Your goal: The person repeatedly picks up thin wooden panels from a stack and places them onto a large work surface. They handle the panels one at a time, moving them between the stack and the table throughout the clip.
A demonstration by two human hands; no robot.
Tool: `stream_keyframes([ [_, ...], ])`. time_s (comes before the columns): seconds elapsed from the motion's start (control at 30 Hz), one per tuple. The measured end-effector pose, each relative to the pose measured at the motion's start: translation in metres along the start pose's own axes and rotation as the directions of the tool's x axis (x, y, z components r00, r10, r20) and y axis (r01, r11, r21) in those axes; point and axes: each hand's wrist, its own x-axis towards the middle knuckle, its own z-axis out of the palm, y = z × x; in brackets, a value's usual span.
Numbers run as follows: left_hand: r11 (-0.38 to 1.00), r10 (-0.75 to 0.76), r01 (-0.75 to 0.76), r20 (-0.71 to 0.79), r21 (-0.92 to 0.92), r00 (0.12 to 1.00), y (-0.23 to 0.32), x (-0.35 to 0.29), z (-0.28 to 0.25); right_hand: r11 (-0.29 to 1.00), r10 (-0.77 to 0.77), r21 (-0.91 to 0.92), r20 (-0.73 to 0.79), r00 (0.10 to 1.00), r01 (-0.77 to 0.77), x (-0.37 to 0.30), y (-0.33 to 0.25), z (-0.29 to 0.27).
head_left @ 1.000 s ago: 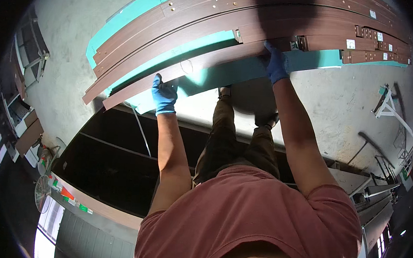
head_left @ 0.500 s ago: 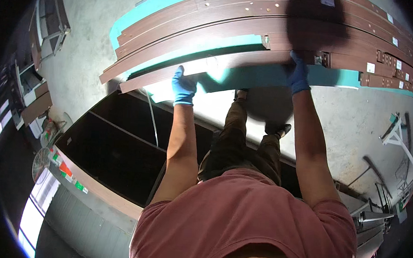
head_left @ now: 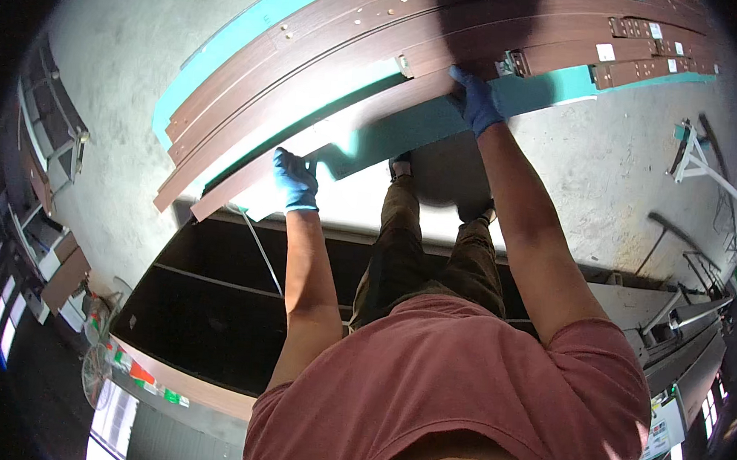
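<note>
Both hands wear blue gloves. My left hand is closed on the near edge of a long, narrow brown wood-grain board, not far from its left end. Farther right, my right hand grips the same edge, its underside fingers partly hidden. Beyond this piece lie several similar brown boards side by side, with drilled holes, metal fittings and white labels. A teal sheet shows beneath the held board on my side, and a teal strip borders the far side.
By my legs stands a large black panelled surface with a pale wood edge. A thin white strip leans over it. On the concrete floor at right is a white metal frame. A fan stands at lower left.
The view has turned, so the boards slope more steeply, lower at the left. Both hands appear farther left, still on the same board. My left hand also sits lower in view.
</note>
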Motion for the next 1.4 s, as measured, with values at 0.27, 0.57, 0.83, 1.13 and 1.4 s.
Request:
stream_keyframes([
  [0.27,0.954,-0.298,0.293,-0.222,-0.055,0.928,-0.051,-0.029,0.001,0.998,-0.058,-0.018,-0.018,0.998,0.058,-0.02,-0.016,0.021],
  [0.57,0.924,-0.366,0.35,0.091,0.152,0.926,-0.043,-0.024,0.039,0.971,-0.176,-0.184,-0.133,0.975,0.15,-0.026,-0.015,0.028],
  [0.83,0.899,-0.432,0.429,0.019,0.089,0.902,-0.093,-0.033,0.062,0.93,-0.264,-0.242,0.081,0.961,0.276,-0.144,0.01,-0.056],
  [1.13,0.642,-0.61,0.197,0.338,0.741,0.717,-0.212,-0.17,0.111,0.433,-0.125,-0.901,-0.028,0.992,0.029,-0.381,0.115,-0.303],
  [1.4,0.015,-0.764,-0.63,0.415,0.776,0.494,-0.34,-0.318,0.119,0.895,-0.225,-0.416,-0.732,0.643,-0.16,-0.588,0.177,-0.484],
])
